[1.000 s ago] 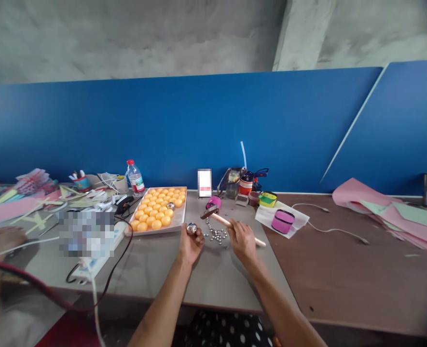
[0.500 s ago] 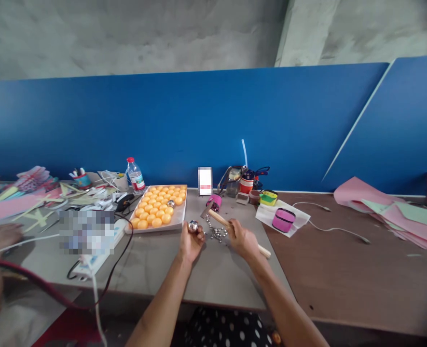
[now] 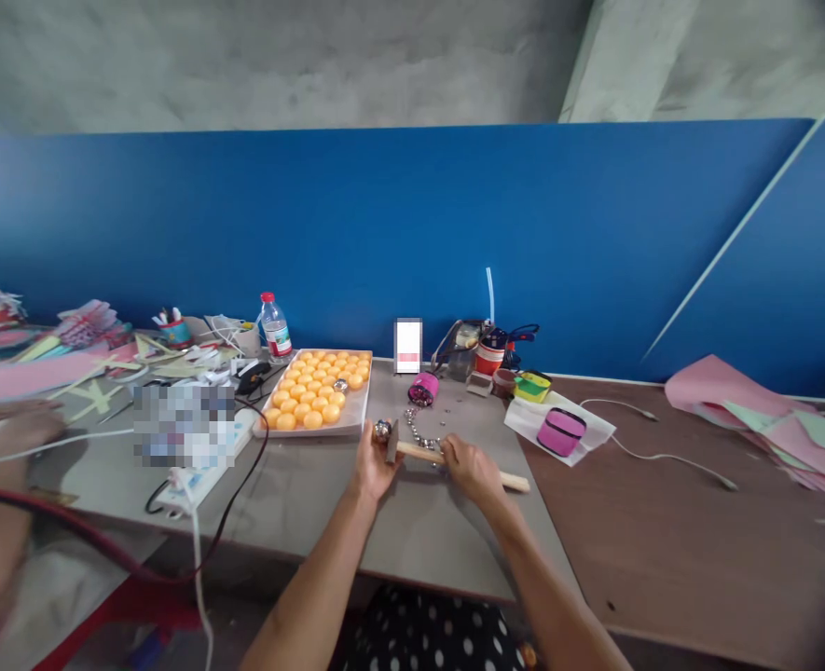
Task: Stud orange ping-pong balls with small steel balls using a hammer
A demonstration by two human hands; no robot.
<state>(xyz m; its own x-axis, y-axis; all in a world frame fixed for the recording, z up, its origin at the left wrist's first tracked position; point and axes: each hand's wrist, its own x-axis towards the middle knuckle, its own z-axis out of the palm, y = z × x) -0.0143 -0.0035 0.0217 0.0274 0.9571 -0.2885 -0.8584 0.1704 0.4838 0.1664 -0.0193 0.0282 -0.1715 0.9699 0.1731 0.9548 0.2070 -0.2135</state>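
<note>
Between the fingers of my left hand (image 3: 376, 469) is a shiny silver ball (image 3: 382, 430), held above the grey table. My right hand (image 3: 474, 466) is wrapped round the wooden handle of a hammer (image 3: 419, 452). The hammer's metal head is right beside the ball and partly covers my left fingers; whether it touches the ball I cannot tell. Behind the handle lies a heap of small silver beads (image 3: 422, 440). A magenta roll (image 3: 423, 390) lies beyond them. To the left, a white tray (image 3: 361, 410) holds several orange balls (image 3: 307, 396) and one silver ball (image 3: 340, 385).
A bottle (image 3: 276, 331), a power strip (image 3: 202, 475) and dark cables are at the left, near another person's arm (image 3: 6, 466). A magenta pouch (image 3: 561, 432) lies on white paper at right, with a white cable (image 3: 692, 466) and pink sheets (image 3: 726, 391) farther over.
My right hand has swung the hammer's head down and left, from near the magenta roll to beside the silver ball. My left hand still holds the ball. The view has shifted slightly.
</note>
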